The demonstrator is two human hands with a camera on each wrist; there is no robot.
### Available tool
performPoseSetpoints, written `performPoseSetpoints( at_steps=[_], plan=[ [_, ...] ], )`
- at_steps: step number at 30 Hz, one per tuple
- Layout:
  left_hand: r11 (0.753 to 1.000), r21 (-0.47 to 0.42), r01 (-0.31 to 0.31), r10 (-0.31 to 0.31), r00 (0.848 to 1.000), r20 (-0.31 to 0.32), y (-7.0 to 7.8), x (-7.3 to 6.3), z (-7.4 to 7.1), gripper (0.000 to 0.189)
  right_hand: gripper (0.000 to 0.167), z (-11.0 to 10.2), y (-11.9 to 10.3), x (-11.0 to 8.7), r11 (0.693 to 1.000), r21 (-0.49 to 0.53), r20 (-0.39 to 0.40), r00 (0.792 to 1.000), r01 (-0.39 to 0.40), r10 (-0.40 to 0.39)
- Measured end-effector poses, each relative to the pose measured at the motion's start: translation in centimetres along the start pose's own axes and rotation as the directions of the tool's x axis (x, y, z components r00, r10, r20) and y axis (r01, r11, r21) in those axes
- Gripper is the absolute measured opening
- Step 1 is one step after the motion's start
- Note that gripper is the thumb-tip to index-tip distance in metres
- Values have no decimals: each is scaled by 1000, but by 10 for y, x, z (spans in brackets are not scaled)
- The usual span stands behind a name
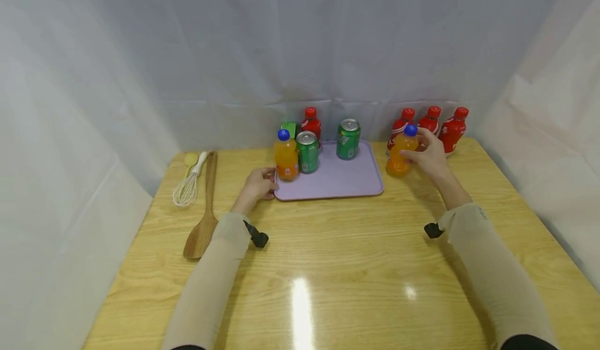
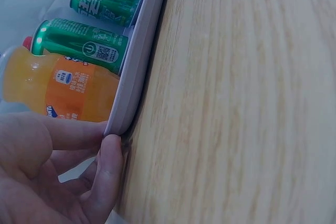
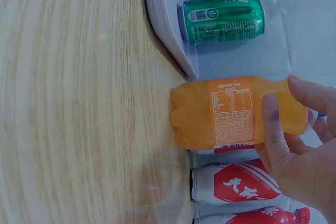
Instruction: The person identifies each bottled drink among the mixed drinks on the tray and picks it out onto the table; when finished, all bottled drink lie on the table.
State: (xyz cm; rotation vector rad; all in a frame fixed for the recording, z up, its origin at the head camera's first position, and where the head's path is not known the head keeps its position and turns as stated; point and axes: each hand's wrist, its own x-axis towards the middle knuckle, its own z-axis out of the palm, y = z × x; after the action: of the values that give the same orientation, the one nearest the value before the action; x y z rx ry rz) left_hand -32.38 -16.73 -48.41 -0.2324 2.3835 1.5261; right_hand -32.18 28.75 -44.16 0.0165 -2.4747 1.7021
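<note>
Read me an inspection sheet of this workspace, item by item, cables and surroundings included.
Surface: wooden table, glare near the front.
Job's things: tray bearing two green cans and an orange bottle; second orange bottle beside it; red-capped bottle behind one can, three more at right.
Clutter: wooden spatula, whisk, yellow utensil at left.
Hands: left hand grips tray's edge; right hand holds second orange bottle.
Cables: nothing seen.
Surroundings: pale sheeting behind and at both sides.
</note>
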Motion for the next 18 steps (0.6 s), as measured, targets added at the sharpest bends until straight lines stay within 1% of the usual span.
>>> performPoseSetpoints(
  at_steps=[4, 5, 8, 11, 17, 18],
  plan=[
    [1000, -2, 3, -3, 1000, 0, 0, -1, 0, 69, 68, 0, 4, 1, 1000, -7, -8, 1000, 22, -22],
    [1000, 0, 5, -5, 1000, -1, 0, -2, 0, 68, 67, -1, 5, 1, 999, -24, -5, 999, 33, -33],
    [1000, 3, 6, -6, 1000, -1, 0, -2, 0, 68, 66, -2, 8, -1, 992, -105, 11, 997, 72, -71],
    [1000, 0, 4, -4, 1000, -4, -1, -2, 1, 68, 67, -3, 11, -2, 974, -198, 30, 994, 112, -108],
    [1000, -7, -5, 5, 1000, -1, -1, -2, 2, 69, 73, -6, 9, -5, 950, -279, 58, 990, 139, -128],
    [1000, -11, -5, 5, 1000, 0, -1, -2, 2, 69, 74, -6, 7, -5, 944, -295, 52, 989, 147, -138]
  ],
)
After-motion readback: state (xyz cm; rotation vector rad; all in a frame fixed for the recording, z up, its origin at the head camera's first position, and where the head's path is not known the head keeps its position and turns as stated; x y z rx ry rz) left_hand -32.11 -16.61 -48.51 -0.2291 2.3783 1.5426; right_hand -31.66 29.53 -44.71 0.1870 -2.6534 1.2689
